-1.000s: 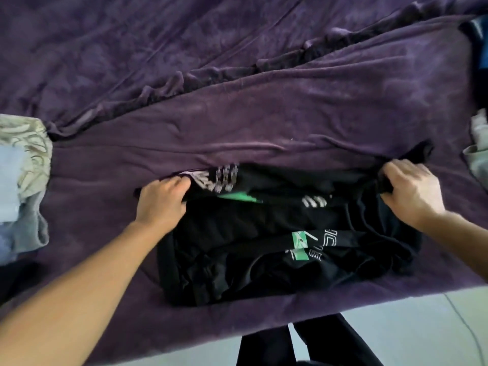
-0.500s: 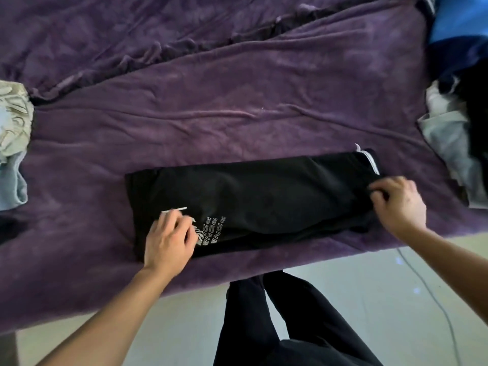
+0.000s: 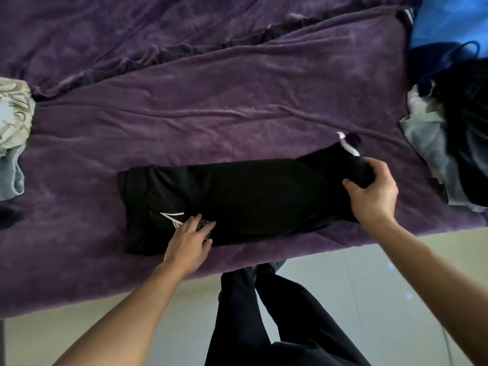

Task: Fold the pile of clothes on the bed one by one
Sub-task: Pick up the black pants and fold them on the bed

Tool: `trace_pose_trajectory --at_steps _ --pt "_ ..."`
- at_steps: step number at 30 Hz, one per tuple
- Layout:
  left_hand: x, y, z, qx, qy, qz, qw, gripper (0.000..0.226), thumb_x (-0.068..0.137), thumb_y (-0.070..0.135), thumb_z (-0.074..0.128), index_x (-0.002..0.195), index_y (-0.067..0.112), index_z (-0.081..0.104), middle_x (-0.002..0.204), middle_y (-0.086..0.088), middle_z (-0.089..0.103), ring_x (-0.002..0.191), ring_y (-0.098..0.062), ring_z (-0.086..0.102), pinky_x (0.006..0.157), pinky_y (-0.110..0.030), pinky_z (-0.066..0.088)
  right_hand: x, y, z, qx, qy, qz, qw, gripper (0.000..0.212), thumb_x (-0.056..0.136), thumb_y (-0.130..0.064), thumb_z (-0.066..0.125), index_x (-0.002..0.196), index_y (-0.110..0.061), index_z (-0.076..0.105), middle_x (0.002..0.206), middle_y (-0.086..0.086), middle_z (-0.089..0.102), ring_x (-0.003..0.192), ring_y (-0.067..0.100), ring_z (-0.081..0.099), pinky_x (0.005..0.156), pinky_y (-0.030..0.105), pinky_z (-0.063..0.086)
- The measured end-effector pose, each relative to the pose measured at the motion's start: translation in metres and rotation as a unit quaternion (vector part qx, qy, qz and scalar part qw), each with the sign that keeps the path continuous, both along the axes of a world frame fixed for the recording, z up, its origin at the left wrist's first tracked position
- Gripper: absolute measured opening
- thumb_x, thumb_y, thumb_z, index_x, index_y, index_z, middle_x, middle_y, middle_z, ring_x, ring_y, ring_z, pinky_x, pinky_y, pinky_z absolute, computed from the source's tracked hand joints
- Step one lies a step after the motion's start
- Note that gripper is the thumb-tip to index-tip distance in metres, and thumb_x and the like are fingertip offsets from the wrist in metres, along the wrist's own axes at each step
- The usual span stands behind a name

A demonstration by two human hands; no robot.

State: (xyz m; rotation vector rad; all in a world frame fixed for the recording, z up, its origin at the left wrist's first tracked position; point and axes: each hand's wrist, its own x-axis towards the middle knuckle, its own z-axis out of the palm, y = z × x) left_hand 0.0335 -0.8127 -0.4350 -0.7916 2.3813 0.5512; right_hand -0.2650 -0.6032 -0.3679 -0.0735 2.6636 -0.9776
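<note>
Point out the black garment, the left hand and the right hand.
black garment (image 3: 250, 196): head view, middle of the folded black cloth.
left hand (image 3: 188, 239): head view, back of the hand, lying flat on the garment.
right hand (image 3: 375, 191): head view, back of the hand gripping the garment's end.

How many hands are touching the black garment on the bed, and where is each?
2. The left hand rests flat on the black garment by its white print, near its left end. The right hand grips its right end. Neither is hidden.
</note>
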Motion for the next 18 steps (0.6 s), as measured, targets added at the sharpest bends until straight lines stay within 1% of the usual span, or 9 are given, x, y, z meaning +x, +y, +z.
trace_pose_trajectory --at_steps 2,4,7,9,10,11,14,16,18 --pt "0.003 -0.002 0.006 -0.005 0.052 0.083 0.995 0.045 0.096 0.029 0.048 0.141 0.023 0.046 0.147 -0.006 0.038 0.135 -0.026 0.036 0.109 -0.039 0.035 0.027 -0.03 0.02 0.022 0.073 0.133 0.988 0.052 0.077 -0.012 0.069 0.125 -0.025 0.053 0.115 -0.001 0.062 0.1 0.02 0.059 0.089 0.032 0.046" --pt "0.009 -0.003 0.011 -0.017 0.092 0.166 0.982 0.038 0.094 0.022 0.053 0.132 0.016 0.055 0.135 -0.006 0.048 0.124 -0.026 0.047 0.098 -0.042 0.045 0.061 -0.065 0.02 0.066 0.086 0.269 0.957 0.054 0.079 -0.016 0.065 0.129 -0.026 0.049 0.12 0.004 0.056 0.102 0.03 0.059 0.082 0.039 0.048" --pt "0.023 -0.006 0.012 -0.043 0.109 0.221 0.968 0.033 0.092 0.016 0.056 0.123 0.009 0.061 0.123 -0.008 0.054 0.114 -0.029 0.051 0.091 -0.043 0.047 0.12 -0.109 -0.005 0.087 -0.039 0.441 0.892 0.061 0.081 -0.016 0.062 0.139 -0.023 0.043 0.127 0.009 0.048 0.108 0.034 0.057 0.087 0.039 0.048" --pt "0.032 -0.012 0.013 -0.059 0.117 0.235 0.963 0.031 0.089 0.011 0.057 0.119 0.006 0.063 0.117 -0.01 0.055 0.109 -0.032 0.052 0.087 -0.043 0.047 0.144 -0.118 -0.02 0.059 -0.129 0.504 0.852 0.062 0.083 -0.017 0.063 0.142 -0.022 0.044 0.133 0.008 0.048 0.112 0.032 0.057 0.093 0.039 0.047" --pt "0.036 -0.016 0.013 -0.071 0.124 0.232 0.962 0.03 0.088 0.008 0.058 0.117 0.005 0.064 0.114 -0.012 0.056 0.105 -0.034 0.053 0.085 -0.044 0.048 0.145 -0.115 -0.023 0.026 -0.122 0.488 0.864 0.055 0.084 -0.018 0.062 0.137 -0.021 0.05 0.13 0.007 0.052 0.11 0.029 0.059 0.093 0.038 0.048" --pt "0.038 -0.019 0.011 -0.088 0.134 0.217 0.963 0.03 0.085 0.006 0.058 0.114 0.005 0.065 0.111 -0.013 0.057 0.102 -0.037 0.054 0.084 -0.046 0.049 0.139 -0.11 -0.026 -0.005 -0.085 0.44 0.894 0.046 0.085 -0.018 0.062 0.13 -0.021 0.057 0.123 0.004 0.058 0.105 0.025 0.062 0.091 0.037 0.049" --pt "0.024 -0.02 0.006 -0.134 0.184 0.131 0.965 0.041 0.077 0.005 0.062 0.117 0.011 0.065 0.116 -0.016 0.057 0.099 -0.04 0.057 0.082 -0.05 0.051 0.096 -0.088 -0.033 -0.014 -0.006 0.219 0.976 0.029 0.086 -0.019 0.061 0.115 -0.021 0.065 0.114 0.001 0.064 0.104 0.023 0.061 0.092 0.035 0.047" --pt "-0.006 -0.014 0.004 -0.122 0.216 0.066 0.966 0.055 0.077 0.005 0.062 0.13 0.018 0.057 0.131 -0.017 0.051 0.109 -0.038 0.054 0.089 -0.048 0.049 0.062 -0.073 -0.042 0.045 -0.049 0.099 0.993 0.034 0.086 -0.026 0.066 0.118 -0.017 0.062 0.117 0.004 0.063 0.108 0.024 0.059 0.092 0.033 0.044" --pt "-0.039 -0.008 0.002 -0.085 0.2 -0.005 0.976 0.066 0.08 0.007 0.056 0.142 0.026 0.043 0.147 -0.014 0.037 0.124 -0.034 0.043 0.097 -0.045 0.042 0.043 -0.066 -0.055 0.046 -0.201 0.007 0.979 0.048 0.081 -0.037 0.073 0.119 -0.01 0.062 0.108 0.005 0.067 0.097 0.024 0.063 0.085 0.033 0.046"
